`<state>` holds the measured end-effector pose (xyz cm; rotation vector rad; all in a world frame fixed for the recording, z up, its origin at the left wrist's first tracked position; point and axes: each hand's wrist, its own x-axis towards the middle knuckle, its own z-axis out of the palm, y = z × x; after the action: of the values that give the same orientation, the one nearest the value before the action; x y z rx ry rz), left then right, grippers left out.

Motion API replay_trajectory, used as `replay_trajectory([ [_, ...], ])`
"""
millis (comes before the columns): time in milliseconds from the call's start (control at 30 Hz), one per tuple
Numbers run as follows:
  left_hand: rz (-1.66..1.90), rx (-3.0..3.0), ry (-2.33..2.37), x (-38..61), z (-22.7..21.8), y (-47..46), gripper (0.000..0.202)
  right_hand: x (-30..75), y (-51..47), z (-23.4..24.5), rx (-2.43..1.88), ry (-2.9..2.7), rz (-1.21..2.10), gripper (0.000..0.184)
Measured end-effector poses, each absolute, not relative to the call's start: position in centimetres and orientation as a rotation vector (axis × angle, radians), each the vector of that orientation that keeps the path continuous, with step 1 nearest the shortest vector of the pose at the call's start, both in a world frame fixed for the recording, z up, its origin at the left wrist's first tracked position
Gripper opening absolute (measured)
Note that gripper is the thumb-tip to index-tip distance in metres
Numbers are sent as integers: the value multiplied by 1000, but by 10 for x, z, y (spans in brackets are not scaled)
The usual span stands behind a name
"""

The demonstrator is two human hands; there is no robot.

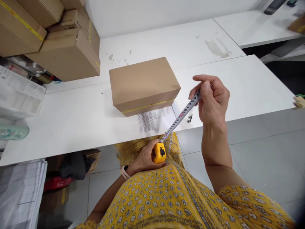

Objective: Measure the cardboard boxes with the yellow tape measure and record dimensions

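Note:
My left hand (144,158) is wrapped round a yellow tape measure case (159,153) close to my body, below the table's front edge. The white tape blade (180,117) runs up and right from the case. My right hand (211,95) pinches the blade's end above the table, to the right of a closed brown cardboard box (143,83). The box lies on the white table (78,121) with a yellow tape strip along its front. A printed paper sheet (153,119) lies just in front of the box, partly under it.
Stacked cardboard boxes (59,44) fill the back left corner. A white crate (19,95) and a green bottle (13,132) sit at the left edge. A small dark clip (189,118) lies near the tape. Boxes and papers (21,190) are on the floor under the table.

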<state>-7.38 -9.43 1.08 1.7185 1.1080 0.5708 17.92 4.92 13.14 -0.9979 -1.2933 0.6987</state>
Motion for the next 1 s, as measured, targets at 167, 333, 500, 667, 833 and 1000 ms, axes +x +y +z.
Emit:
replay_trajectory([
  [167,684,1600,1080,-69,6,-94,108,171,9,94,-1089,-1309,883,32],
  [333,860,1587,1078,-62,1,-89,110,144,-30,48,-1231,-1619,804,28],
  [500,939,1742,1197,-68,11,-72,94,166,-10,23,-1657,-1511,361,33],
  [667,912,2024,1516,-85,19,-35,79,219,41,-3,-2035,-1409,42,45],
  [833,630,2268,1663,-96,13,-6,69,236,63,-15,-2182,-1665,179,44],
  [1000,752,2373,1661,-81,6,-7,57,245,50,-1,-1846,-1491,556,41],
])
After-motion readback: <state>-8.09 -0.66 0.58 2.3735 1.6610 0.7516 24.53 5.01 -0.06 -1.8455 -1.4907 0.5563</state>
